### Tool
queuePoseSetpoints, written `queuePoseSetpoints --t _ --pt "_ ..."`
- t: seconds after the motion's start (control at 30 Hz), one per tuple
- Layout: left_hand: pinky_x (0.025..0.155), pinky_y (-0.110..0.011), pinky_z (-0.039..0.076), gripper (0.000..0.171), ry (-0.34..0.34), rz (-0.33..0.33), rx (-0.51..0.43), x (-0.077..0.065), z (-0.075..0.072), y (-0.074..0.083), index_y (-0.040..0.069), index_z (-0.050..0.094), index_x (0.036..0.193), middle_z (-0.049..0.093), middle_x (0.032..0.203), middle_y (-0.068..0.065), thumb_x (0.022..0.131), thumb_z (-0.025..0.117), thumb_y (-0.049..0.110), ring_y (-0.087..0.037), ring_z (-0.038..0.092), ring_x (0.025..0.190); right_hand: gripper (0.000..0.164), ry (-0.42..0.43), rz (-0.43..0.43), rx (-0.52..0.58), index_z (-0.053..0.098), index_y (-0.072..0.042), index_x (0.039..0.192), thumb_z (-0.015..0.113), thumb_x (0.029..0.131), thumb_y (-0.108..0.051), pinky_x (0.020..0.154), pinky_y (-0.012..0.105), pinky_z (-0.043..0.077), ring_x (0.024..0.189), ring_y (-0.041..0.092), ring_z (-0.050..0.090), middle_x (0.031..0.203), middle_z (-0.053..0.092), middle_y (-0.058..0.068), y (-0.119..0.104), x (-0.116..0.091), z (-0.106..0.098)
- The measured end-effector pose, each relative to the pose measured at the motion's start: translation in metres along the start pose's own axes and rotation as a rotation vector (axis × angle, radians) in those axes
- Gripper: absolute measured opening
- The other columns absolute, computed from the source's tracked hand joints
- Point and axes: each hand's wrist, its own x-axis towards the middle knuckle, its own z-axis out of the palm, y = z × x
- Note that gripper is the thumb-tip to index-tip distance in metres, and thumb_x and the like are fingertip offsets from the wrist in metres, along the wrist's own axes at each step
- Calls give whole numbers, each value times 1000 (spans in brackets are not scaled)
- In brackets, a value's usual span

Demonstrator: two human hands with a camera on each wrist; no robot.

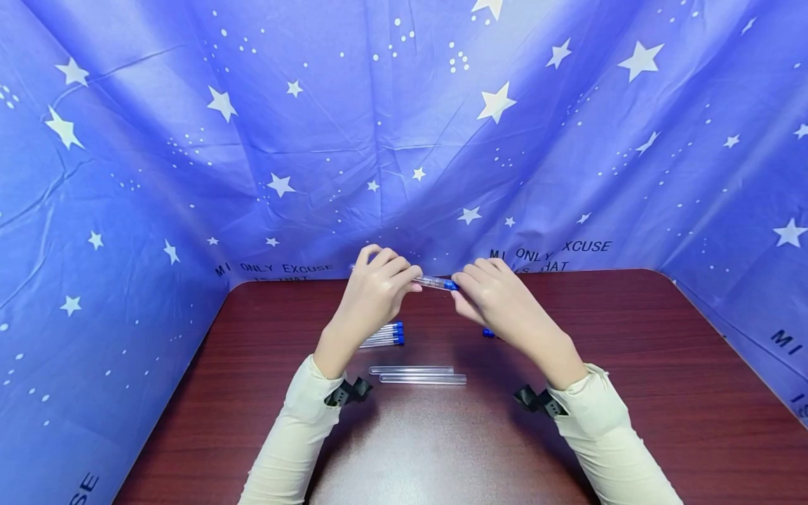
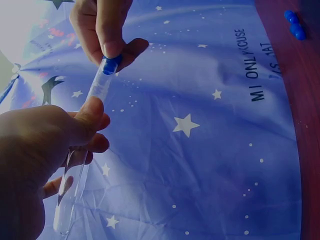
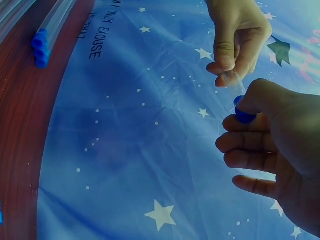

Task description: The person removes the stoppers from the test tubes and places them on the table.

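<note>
My left hand (image 1: 379, 284) grips a clear test tube (image 2: 67, 200) along its side, raised over the far part of the table. The tube's rounded end sticks out below that hand in the left wrist view. At the other end, my right hand (image 1: 495, 298) pinches a blue cap (image 3: 244, 111) between thumb and index finger. The cap (image 2: 111, 65) sits at the tube's mouth, its lower part showing through the clear wall. The right hand's other fingers (image 3: 247, 142) lie spread apart below the cap.
Two uncapped test tubes (image 1: 423, 379) lie side by side on the dark red wooden table (image 1: 252, 393). Behind my left wrist are several tubes with blue caps (image 1: 396, 334). Loose blue caps (image 2: 295, 26) lie near my right wrist. A blue star-patterned cloth (image 1: 379, 105) hangs around the table.
</note>
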Motion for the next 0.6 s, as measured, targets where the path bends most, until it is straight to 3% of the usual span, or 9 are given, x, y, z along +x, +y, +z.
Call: queuePoseSetpoints --t 0.33,0.6 --pt "95 -44 47 13 85 29 -8 2 -2 1 15 78 94 73 85 4 91 74 28 -17 65 86 10 -58 61 190 62 -5 87 59 92 -13 72 35 41 71 17 44 73 51 0 2 -1 -9" --pt "94 -42 47 15 140 48 1 3 0 2 15 78 95 74 85 4 91 73 28 -17 65 85 6 -187 210 395 68 -10 94 62 95 -11 72 29 39 76 9 44 77 51 -7 6 -4 -17"
